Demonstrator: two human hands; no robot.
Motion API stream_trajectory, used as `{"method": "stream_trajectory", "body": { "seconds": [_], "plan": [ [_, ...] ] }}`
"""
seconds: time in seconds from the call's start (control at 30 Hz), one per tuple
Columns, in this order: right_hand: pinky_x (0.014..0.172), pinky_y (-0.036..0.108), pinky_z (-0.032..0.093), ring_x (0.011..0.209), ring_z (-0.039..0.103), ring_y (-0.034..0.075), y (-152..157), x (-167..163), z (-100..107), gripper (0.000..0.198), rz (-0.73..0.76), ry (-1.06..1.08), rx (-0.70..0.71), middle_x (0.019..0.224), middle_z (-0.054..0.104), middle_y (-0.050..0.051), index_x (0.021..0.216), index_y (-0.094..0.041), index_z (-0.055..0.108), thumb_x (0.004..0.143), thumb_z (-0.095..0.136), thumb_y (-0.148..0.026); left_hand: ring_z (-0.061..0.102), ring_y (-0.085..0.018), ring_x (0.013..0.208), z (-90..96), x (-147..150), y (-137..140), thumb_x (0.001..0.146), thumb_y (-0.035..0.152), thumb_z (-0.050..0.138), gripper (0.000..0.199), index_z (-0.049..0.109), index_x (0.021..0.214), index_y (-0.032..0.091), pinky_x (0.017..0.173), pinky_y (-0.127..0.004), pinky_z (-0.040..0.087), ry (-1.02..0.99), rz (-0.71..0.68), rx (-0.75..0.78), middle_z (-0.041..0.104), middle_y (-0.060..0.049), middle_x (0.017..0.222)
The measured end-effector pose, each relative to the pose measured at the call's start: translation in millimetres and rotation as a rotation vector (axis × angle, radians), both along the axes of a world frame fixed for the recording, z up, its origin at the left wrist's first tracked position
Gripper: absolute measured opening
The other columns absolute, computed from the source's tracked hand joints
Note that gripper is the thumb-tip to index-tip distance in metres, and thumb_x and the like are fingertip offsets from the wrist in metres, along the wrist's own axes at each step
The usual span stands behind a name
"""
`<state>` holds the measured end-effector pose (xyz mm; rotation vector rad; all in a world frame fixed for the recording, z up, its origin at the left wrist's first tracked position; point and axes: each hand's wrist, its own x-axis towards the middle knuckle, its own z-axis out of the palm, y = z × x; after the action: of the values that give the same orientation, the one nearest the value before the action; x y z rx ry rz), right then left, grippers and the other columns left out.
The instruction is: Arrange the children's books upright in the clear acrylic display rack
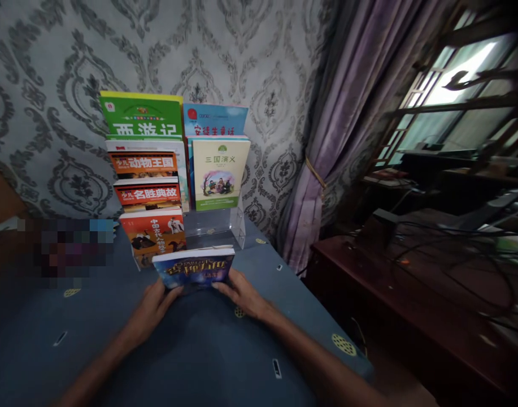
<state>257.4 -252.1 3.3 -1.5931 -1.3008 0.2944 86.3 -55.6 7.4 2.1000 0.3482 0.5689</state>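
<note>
Between my two hands is a dark blue book (194, 269) with gold lettering, tilted back with its cover toward me. My left hand (156, 302) grips its lower left corner, thumb in front. At the lower right corner my right hand (240, 294) holds it the same way, fingers behind and out of sight. Just beyond stands a clear tiered book rack (212, 223). In its left column are several books, with a red-orange book (156, 234) at the front. The right column holds a pale green book (220, 174) and a blue book (216, 117) behind it.
A blue patterned cloth covers the table (191, 362). Patterned wallpaper (259, 68) rises behind the rack, and a tied purple curtain (309, 186) hangs to its right. Farther right, a dark red desk (390, 294) carries tangled cables. A blurred-out patch (72, 249) lies at left.
</note>
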Motion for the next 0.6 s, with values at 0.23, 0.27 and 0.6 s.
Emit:
{"method": "stream_trajectory", "body": {
  "seconds": [0.23, 0.27, 0.6],
  "plan": [
    [0.096, 0.039, 0.052, 0.104, 0.066, 0.023, -2, 11, 18, 0.043, 0.023, 0.110, 0.032, 0.113, 0.070, 0.006, 0.132, -0.024, 0.053, 0.099, 0.053, -0.051, 0.068, -0.030, 0.092, 16.6, 7, 2, 0.079, 0.049, 0.069, 0.049, 0.062, 0.119, 0.023, 0.080, -0.033, 0.051, -0.025, 0.013, -0.002, 0.073, -0.008, 0.096],
    [0.096, 0.039, 0.052, 0.104, 0.066, 0.023, -1, 15, 22, 0.043, 0.021, 0.114, 0.039, 0.112, 0.070, 0.006, 0.131, -0.025, 0.053, 0.098, 0.054, -0.053, 0.068, -0.030, 0.092, 19.5, 10, 1, 0.082, 0.050, 0.065, 0.048, 0.060, 0.121, 0.022, 0.080, -0.034, 0.052, -0.016, 0.012, 0.034, 0.072, -0.008, 0.096],
    [0.099, 0.042, 0.052, 0.110, 0.066, 0.025, 9, 65, 59, 0.048, 0.044, 0.082, 0.171, 0.118, 0.069, 0.007, 0.134, -0.026, 0.054, 0.095, 0.060, -0.052, 0.069, -0.032, 0.104, 63.5, 54, -11, 0.097, 0.036, 0.037, 0.045, 0.045, 0.134, 0.013, 0.088, -0.045, 0.054, 0.059, 0.098, 0.463, 0.070, -0.018, 0.113]
  ]
}}
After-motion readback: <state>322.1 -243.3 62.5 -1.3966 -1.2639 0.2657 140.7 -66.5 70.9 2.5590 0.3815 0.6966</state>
